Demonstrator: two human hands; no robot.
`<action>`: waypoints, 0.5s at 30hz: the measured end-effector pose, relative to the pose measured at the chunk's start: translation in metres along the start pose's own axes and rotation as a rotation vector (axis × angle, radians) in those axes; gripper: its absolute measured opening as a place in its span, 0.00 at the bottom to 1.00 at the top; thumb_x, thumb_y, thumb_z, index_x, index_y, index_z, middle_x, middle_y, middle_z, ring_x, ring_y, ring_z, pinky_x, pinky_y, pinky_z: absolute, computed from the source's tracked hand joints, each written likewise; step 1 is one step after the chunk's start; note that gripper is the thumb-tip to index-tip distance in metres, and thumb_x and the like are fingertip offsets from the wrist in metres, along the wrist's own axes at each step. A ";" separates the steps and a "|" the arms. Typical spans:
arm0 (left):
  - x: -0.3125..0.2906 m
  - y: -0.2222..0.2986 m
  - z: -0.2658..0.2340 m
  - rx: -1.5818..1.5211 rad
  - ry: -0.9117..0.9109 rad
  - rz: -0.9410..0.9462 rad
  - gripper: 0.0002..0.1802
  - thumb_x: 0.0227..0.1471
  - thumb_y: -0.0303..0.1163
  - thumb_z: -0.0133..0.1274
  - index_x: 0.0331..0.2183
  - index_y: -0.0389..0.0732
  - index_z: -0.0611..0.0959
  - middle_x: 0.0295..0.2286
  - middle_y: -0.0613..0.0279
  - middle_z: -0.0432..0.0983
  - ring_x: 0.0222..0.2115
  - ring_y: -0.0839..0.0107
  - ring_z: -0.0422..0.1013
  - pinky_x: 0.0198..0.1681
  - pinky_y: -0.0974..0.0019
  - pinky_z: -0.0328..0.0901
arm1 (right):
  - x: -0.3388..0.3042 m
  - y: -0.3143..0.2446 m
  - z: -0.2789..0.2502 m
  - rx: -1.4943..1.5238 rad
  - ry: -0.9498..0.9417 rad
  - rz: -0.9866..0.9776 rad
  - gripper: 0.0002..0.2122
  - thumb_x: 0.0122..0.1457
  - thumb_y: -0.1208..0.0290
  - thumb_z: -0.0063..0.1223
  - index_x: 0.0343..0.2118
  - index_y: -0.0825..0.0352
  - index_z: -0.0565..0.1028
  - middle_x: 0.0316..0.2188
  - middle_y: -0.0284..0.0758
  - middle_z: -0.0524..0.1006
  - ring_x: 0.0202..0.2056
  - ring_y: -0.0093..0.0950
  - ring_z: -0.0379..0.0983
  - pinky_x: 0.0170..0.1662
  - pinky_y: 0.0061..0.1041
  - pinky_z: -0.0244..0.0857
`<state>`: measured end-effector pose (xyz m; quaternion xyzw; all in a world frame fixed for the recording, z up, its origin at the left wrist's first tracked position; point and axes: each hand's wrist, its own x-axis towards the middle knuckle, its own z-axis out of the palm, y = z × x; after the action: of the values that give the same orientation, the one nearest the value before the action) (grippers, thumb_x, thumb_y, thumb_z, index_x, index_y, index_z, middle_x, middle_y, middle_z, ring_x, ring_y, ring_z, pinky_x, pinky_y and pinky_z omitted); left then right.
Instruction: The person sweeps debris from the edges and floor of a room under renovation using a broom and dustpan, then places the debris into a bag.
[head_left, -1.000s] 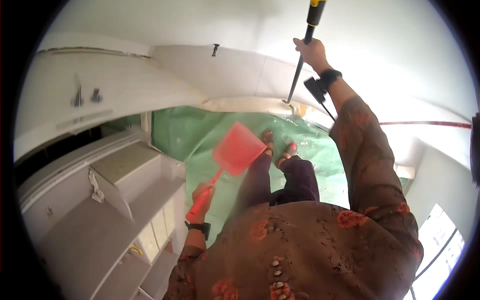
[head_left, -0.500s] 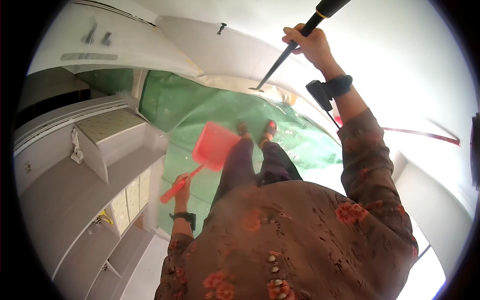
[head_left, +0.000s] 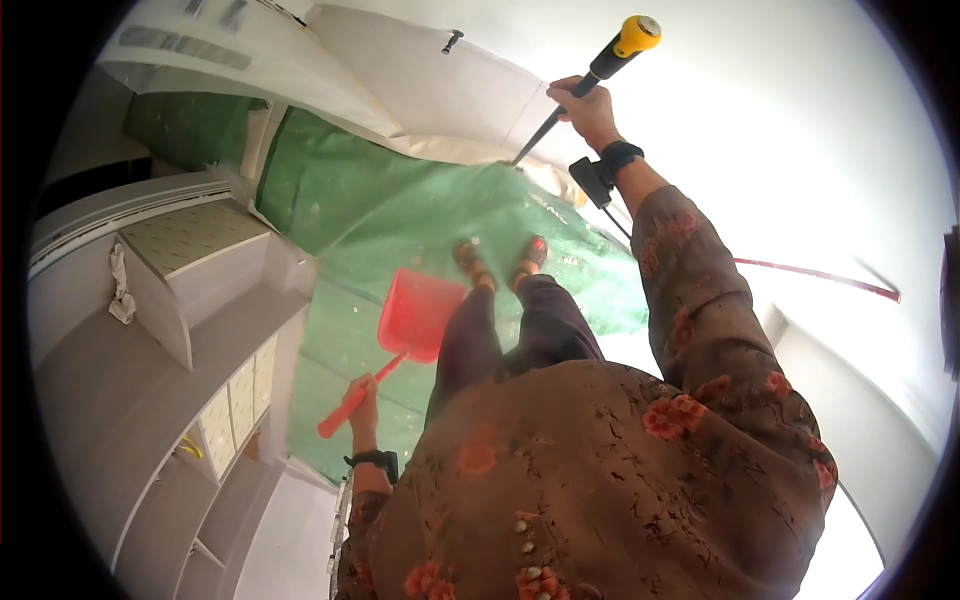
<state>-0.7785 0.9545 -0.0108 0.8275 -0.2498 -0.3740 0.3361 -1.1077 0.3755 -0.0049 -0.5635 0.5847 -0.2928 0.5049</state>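
In the head view, the left hand point(head_left: 365, 402), between seven and eight o'clock of centre, has its fingers closed around the handle of a red dustpan point(head_left: 415, 315). The butt of the handle sticks out past the fist toward eight o'clock, and the pan lies near nine o'clock, just beside the person's trouser leg point(head_left: 463, 347); whether it touches the green sheet point(head_left: 350, 185) below cannot be told. The right hand point(head_left: 592, 112), at one o'clock, is wrapped around a dark pole point(head_left: 604, 68), whose yellow end tilts up toward one o'clock while its thin end slants down to twelve, by the sheet's edge; contact there is unclear. Both wrists wear dark bands. The sandalled feet stand on the sheet just above centre. At eight o'clock stands a grey shelf unit point(head_left: 90, 400), with a white cloth point(head_left: 121, 285) hanging at nine. A small black fitting point(head_left: 453, 41) sits on the wall at twelve.
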 end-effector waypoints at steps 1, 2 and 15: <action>-0.001 -0.004 -0.004 0.000 -0.031 -0.045 0.07 0.50 0.30 0.54 0.30 0.36 0.79 0.25 0.66 0.73 0.26 0.77 0.67 0.32 0.72 0.63 | 0.002 0.000 0.003 -0.045 0.014 -0.070 0.10 0.49 0.70 0.59 0.33 0.69 0.78 0.25 0.32 0.76 0.26 0.19 0.71 0.26 0.17 0.70; -0.002 -0.008 -0.007 -0.039 -0.067 -0.093 0.07 0.50 0.29 0.54 0.30 0.35 0.78 0.29 0.63 0.75 0.30 0.74 0.69 0.38 0.69 0.64 | 0.002 -0.002 0.006 -0.042 -0.011 -0.082 0.10 0.50 0.69 0.59 0.33 0.69 0.78 0.25 0.32 0.76 0.26 0.19 0.72 0.27 0.17 0.70; 0.024 -0.011 -0.007 -0.022 -0.061 -0.005 0.07 0.50 0.29 0.55 0.31 0.36 0.78 0.31 0.63 0.75 0.32 0.74 0.69 0.39 0.68 0.64 | 0.002 -0.046 0.035 -0.048 -0.101 -0.173 0.08 0.49 0.71 0.58 0.30 0.70 0.78 0.23 0.33 0.76 0.22 0.21 0.71 0.27 0.20 0.67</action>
<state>-0.7567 0.9481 -0.0264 0.8126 -0.2536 -0.4027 0.3365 -1.0589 0.3730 0.0253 -0.6377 0.5144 -0.2925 0.4930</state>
